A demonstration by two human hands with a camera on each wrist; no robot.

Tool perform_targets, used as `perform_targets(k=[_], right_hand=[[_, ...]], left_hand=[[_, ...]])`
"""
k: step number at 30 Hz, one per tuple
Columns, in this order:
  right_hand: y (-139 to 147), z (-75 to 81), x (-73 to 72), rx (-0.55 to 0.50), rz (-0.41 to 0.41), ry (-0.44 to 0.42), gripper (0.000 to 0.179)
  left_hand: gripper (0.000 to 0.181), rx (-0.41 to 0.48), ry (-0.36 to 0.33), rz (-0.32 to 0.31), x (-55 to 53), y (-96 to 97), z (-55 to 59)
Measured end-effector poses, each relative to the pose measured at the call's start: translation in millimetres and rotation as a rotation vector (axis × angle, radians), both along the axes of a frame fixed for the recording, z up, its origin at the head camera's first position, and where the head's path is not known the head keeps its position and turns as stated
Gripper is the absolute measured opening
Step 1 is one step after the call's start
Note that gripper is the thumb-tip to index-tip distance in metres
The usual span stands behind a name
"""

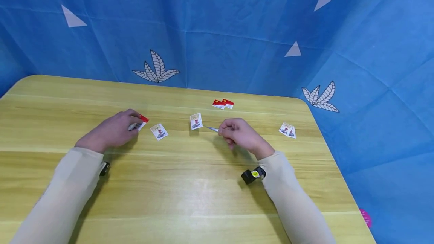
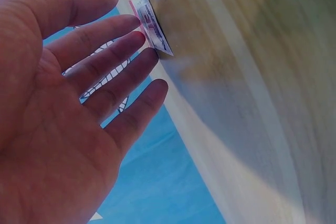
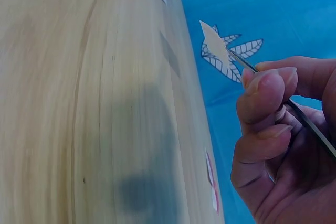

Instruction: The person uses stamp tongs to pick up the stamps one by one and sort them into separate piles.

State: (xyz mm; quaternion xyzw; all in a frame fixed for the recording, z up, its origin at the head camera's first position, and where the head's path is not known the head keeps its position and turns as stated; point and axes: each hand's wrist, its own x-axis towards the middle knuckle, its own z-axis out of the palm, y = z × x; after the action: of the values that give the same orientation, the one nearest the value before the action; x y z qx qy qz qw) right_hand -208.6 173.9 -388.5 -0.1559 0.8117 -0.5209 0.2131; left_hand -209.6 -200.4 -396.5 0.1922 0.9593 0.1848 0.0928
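Note:
My right hand [image 1: 239, 133] pinches a pair of metal tweezers [image 1: 212, 128] between thumb and fingers. At their tip a small white stamp [image 1: 196, 121] with a printed picture is held up, and the right wrist view shows its pale back above the table. My left hand [image 1: 115, 129] is lowered at the left, fingers fairly straight and thumb apart in the left wrist view. Its fingertips are at a stamp [image 2: 151, 23], partly covered by the hand in the head view, beside red-topped paper [image 1: 144, 118]. Another picture stamp [image 1: 159, 131] lies just right of this hand.
Two overlapping red-and-white stamps [image 1: 223, 104] lie near the table's back edge. Two more picture stamps [image 1: 287, 130] overlap at the right. The wooden table [image 1: 190, 199] meets a blue patterned cloth [image 1: 220, 55] behind and at the right.

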Motion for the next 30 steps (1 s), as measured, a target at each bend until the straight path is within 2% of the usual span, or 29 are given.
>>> perform_targets(k=[20,30], right_hand=[[37.2,-1.4,0.4,0.014,-0.061,0.015,0.022],[55.8,-1.1,5.1,0.015,-0.087,0.006,0.024]], left_hand=[[0.035,0.002,0.002,-0.017,-0.7,-0.7,0.0],[0.035,0.009,0.008,-0.020,-1.6,-1.0,-1.1]])
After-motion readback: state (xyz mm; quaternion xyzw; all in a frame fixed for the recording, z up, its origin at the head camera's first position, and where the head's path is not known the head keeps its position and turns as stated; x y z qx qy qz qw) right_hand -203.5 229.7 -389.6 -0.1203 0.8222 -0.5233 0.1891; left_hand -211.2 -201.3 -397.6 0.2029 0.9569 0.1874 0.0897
